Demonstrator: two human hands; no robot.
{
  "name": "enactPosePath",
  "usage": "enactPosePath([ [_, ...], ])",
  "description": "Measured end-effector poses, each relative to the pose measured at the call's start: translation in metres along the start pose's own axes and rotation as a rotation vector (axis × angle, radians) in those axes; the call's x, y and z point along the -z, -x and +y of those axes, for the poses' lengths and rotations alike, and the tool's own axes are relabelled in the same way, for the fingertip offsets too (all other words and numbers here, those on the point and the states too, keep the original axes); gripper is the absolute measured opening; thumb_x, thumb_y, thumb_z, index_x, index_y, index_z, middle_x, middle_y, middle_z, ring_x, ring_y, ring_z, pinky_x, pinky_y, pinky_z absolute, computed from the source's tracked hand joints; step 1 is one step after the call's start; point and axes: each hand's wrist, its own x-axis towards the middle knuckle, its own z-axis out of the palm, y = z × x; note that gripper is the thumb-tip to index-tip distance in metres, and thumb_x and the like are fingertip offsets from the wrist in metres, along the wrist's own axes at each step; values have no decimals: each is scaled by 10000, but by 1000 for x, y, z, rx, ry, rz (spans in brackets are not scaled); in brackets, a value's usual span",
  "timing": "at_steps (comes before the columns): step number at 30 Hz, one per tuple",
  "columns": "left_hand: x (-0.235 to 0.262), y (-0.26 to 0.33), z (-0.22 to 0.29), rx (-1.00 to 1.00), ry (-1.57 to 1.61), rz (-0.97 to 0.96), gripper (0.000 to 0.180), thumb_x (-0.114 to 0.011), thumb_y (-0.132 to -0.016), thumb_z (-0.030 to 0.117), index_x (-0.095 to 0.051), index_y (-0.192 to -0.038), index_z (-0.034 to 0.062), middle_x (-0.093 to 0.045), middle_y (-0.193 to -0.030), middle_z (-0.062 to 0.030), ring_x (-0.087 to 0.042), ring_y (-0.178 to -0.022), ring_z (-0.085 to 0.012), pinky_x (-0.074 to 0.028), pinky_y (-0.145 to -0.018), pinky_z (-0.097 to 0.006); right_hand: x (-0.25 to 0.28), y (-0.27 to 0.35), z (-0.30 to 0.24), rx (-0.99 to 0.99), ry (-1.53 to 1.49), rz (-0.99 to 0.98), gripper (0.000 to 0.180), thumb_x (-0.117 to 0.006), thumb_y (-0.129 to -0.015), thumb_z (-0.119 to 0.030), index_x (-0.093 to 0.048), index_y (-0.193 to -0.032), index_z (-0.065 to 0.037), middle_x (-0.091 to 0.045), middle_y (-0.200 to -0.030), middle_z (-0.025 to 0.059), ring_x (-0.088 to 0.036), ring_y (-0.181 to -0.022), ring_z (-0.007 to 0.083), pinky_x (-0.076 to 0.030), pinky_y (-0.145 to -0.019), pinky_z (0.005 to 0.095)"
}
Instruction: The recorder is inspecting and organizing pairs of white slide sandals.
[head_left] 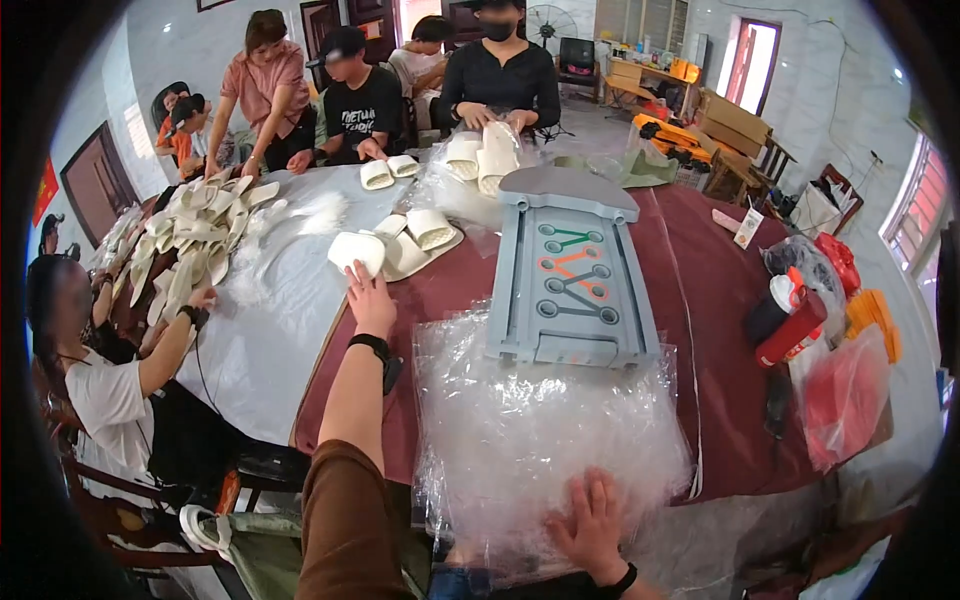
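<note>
At the far end of my outstretched arm, my left hand (370, 302) grips the near edge of a cream slipper (357, 252). Other cream slippers (432, 229) lie just to its right, on the maroon cloth. My right hand (588, 525) rests flat, fingers stretched, on the near right part of a stack of clear plastic bags (520, 425). Over the far part of that stack stands a grey plastic stand (575, 270) with green, orange and grey linked rings on its face.
A slipper heap (195, 225) covers the far left table; co-workers sit and stand around it. Opposite me, a person in black (500, 80) handles bagged slippers (485, 160). On the right lie a red bottle (790, 330), a pink plastic bag (845, 400) and orange packages (873, 322).
</note>
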Motion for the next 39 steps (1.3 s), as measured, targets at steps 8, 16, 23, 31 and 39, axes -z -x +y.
enactPosePath([
  [8, 108, 19, -17, -310, 246, 617, 431, -676, -895, 102, -661, -1321, 172, -640, -1307, -131, -579, -1173, -375, -479, -994, -492, -1, 0, 0, 18, 31, 8, 716, -664, -942, -460, -481, -1456, 3, -378, -1549, 294, -345, -1437, 500, -336, -1155, 583],
  [16, 295, 77, 6, -461, 590, 700, 392, -566, -902, -22, -740, -1207, 152, -705, -1115, -134, -659, -997, -317, -528, -893, -395, 7, 1, -5, 91, -57, 121, 703, -697, -924, -371, -467, -1463, 17, -383, -1532, 312, -366, -1398, 512, -326, -1161, 561],
  [23, 397, 165, 50, -640, 1240, 362, 312, -523, -971, -30, -736, -1191, 29, -738, -1142, -46, -632, -995, -103, -492, -877, -254, 28, 2, -9, 119, -190, 143, 794, -750, -885, -335, -411, -1503, 31, -355, -1557, 312, -363, -1413, 497, -304, -1184, 533],
  [31, 344, 224, 118, -491, 1667, -323, 301, -577, -997, -7, -727, -1251, 50, -726, -1096, 16, -614, -968, -46, -483, -883, -216, 77, -2, -8, 110, -1390, 33, 998, -822, -854, -318, -234, -1600, -10, -357, -1595, 193, -381, -1462, 320, -297, -1207, 496],
  [39, 217, 218, 134, -169, 1388, -579, 630, -686, -995, 347, -485, -1509, 44, -720, -1095, -50, -655, -903, -140, -519, -822, -276, 56, -20, -16, -589, -1530, 208, 457, -488, -1099, -344, -500, -1410, -10, -670, -1217, 125, -697, -1011, 204, -615, -787, 339],
])
